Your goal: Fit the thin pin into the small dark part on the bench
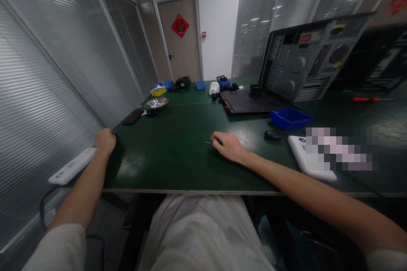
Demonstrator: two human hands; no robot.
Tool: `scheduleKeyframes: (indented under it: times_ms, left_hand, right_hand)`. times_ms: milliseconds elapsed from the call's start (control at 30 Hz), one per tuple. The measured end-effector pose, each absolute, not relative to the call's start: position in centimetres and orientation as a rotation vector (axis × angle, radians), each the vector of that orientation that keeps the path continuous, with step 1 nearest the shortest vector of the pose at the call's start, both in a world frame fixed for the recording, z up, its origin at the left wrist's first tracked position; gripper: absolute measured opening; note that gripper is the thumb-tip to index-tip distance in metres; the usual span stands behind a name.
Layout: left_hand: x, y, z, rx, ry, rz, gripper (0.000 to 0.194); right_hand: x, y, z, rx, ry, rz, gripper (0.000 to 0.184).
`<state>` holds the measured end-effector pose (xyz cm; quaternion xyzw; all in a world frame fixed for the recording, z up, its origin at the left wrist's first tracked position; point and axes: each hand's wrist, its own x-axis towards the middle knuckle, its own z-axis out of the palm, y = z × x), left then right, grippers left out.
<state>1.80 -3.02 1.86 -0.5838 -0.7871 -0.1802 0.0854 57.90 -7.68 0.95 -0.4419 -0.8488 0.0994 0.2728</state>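
My right hand (229,147) rests over the middle of the dark green table (178,165), its fingers pinched together. From between them a thin, light-coloured, needle-like piece (208,142) points left; the rest of it is hidden in the hand. Over at the table's left edge, beside the blinds, my left hand (105,140) is closed with curled fingers. A small dark bit shows at its fingertips, too small to name. Just below that hand lies a white power strip (71,167). A black computer mouse (272,135) sits to the right of my right hand.
An open computer case (295,61) stands at the back right behind a black side panel (251,101). Nearby are a blue bin (291,119), a white box (310,159) and a red screwdriver (365,99). Back left hold a metal bowl (155,103) and black phone (132,117).
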Motion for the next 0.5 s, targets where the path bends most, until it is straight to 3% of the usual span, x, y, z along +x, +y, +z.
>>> scheduleKeyframes:
  times_ms: [233,500]
  left_hand:
    - [5.3,-2.4,2.7,-1.756,-2.252,-0.487,0.032]
    - [25.4,-4.4,3.3,-2.919,-1.485,-0.906,0.028]
  right_hand:
    - [58.2,-8.0,1.0,-1.14,-2.342,0.186,0.018]
    - [58.0,-8.5,1.2,-1.099,-2.389,0.13,0.018]
